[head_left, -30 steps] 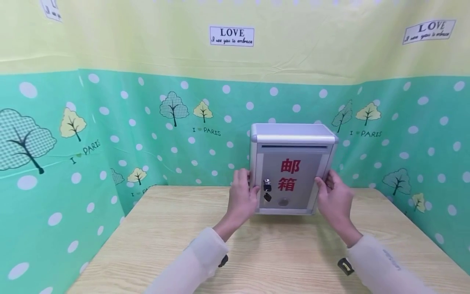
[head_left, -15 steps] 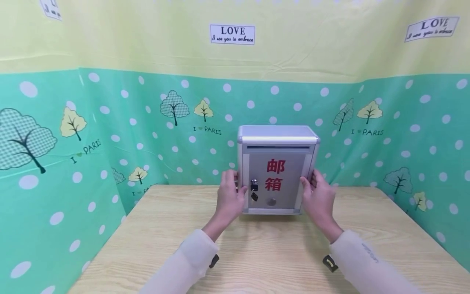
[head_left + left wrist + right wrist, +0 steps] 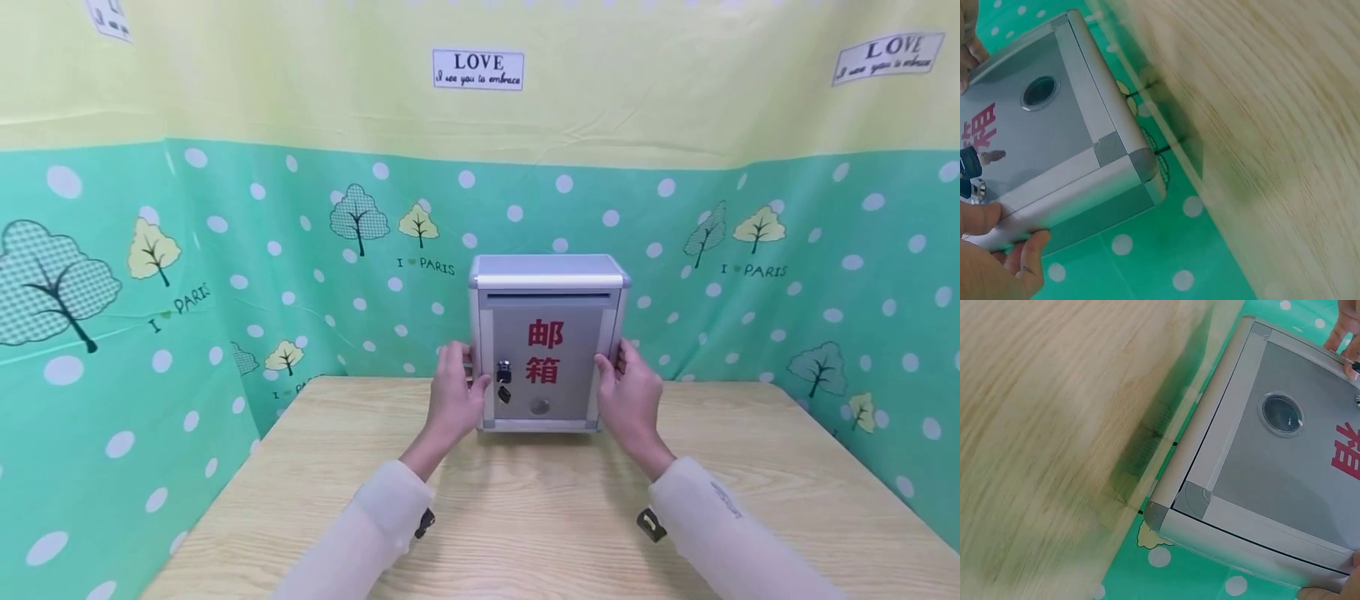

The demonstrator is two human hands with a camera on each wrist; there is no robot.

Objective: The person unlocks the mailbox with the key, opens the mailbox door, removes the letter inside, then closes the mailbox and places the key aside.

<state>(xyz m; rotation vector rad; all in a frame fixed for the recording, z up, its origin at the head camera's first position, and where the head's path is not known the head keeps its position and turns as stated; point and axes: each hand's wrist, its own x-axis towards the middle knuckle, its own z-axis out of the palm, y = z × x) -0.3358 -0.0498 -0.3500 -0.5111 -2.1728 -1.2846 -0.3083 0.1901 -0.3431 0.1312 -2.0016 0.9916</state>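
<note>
A silver-grey metal mailbox point(image 3: 550, 350) with red Chinese characters stands upright in the head view, its front towards me. Near its top runs a dark mail slot point(image 3: 547, 296), and a small round window point(image 3: 539, 406) sits low on the door. From the lock at the door's left edge hangs a key point(image 3: 505, 393). My left hand point(image 3: 452, 400) grips the left side, thumb on the front frame, and my right hand point(image 3: 632, 402) grips the right side the same way. In the left wrist view, green curtain shows between the mailbox's bottom point(image 3: 1107, 94) and the tabletop, so it is held up.
A light wood table point(image 3: 525, 517) lies beneath the mailbox. Behind it and along both sides hangs a yellow and green curtain point(image 3: 420, 325) with dots and trees. Black strap buckles point(image 3: 651, 524) stick out by both sleeves.
Both hands have carried the mailbox leftward across the head view, fast at first and then less. The grip on its two sides stays the same.
</note>
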